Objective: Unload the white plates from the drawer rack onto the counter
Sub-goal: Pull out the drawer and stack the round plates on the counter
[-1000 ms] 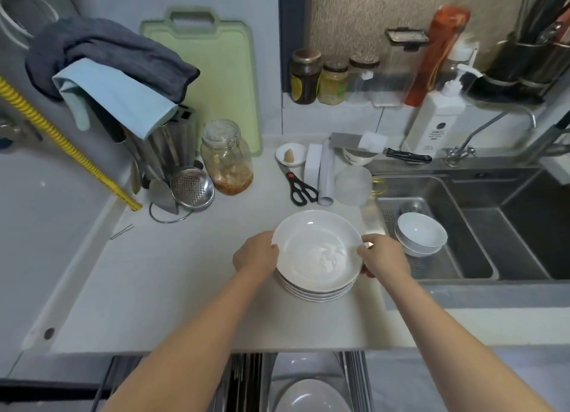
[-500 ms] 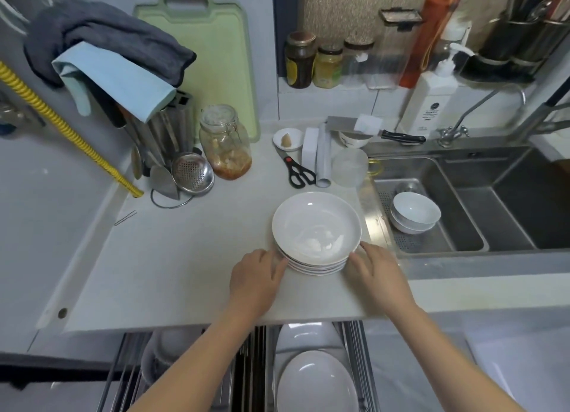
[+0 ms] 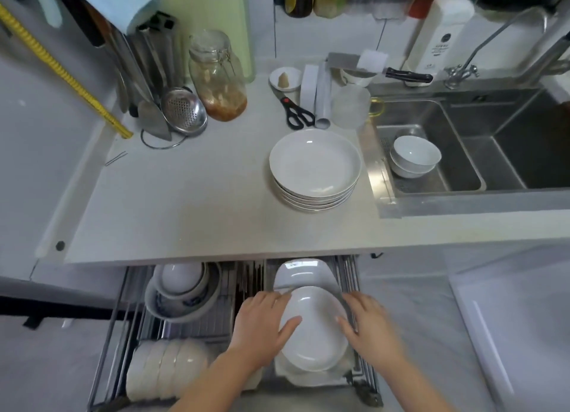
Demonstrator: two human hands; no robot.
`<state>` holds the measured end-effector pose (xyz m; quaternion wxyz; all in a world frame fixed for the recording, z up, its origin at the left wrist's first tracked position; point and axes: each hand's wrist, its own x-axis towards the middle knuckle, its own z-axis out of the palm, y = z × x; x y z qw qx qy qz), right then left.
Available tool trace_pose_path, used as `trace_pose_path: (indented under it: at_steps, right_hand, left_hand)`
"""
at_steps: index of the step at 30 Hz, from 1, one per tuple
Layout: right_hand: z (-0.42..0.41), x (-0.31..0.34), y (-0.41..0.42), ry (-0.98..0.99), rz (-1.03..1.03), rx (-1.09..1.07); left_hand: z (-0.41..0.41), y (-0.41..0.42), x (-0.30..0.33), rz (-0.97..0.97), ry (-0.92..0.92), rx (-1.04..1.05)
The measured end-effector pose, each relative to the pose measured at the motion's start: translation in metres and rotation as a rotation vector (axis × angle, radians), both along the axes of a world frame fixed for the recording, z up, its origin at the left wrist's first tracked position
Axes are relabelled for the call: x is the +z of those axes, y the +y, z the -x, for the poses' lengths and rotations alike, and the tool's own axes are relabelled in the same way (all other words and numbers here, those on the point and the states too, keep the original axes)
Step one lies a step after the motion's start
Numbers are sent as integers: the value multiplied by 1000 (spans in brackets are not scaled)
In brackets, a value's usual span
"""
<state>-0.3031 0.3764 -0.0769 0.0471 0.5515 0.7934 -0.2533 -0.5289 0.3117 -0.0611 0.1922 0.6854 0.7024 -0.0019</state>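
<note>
Observed: both hands are down in the open drawer rack (image 3: 361, 276) at 6 o'clock of the view. The left hand (image 3: 262, 323) lies against the left edge of the top plate (image 3: 313, 328), thumb across its face; the right hand (image 3: 370, 327) lies against the right edge, thumb likewise on the face. Each grip is spread, fingers apart, touching the plate but not yet clamped on it. Motion blur prevents a firmer reading.

Location of task items: a stack of white plates (image 3: 314, 168) already rests on the table (image 3: 185, 208), at 12 o'clock from the hands, just beside the sink (image 3: 462, 140). At least one more plate lies under the top plate, and a squarish white dish (image 3: 300, 273) sits behind it at 12 o'clock.

Recommendation for the step in hand: slide the fingers under the rim on both sides, thumbs on top, before lifting. Lift level and clear of the rack's side wires and the table's front lip. Glazed plates are likely slippery; take only as many as both hands can close on securely.

Containers:
- Rack, 9 o'clock compartment: nested bowls (image 3: 182, 288), white inside grey.
- Rack, 7 o'clock: a row of white bowls (image 3: 168, 368) on edge.
- Sink: two stacked white bowls (image 3: 415, 155).
- Glass jar (image 3: 219, 78) at 11 o'clock: brownish contents in its lower part.
</note>
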Motion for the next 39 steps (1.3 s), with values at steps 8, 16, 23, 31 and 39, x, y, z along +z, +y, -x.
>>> trace_pose_path:
  at_steps: [8,16,23,31,39]
  right_hand:
    - [-4,-57,-27,-177,187,4]
    - [7,-101,-27,-273,413,-134]
    - [13,-122,-20,-351,427,-225]
    - [18,-127,-16,-375,357,-261]
    - [11,-106,-16,-150,401,-320]
  left_hand:
    - [-15,-23,-69,293,71,46]
    - [-20,-23,-120,496,56,206]
    - [-23,-9,-141,577,37,293]
    - [-26,-2,-147,609,9,356]
    - [-25,-6,-123,593,-57,436]
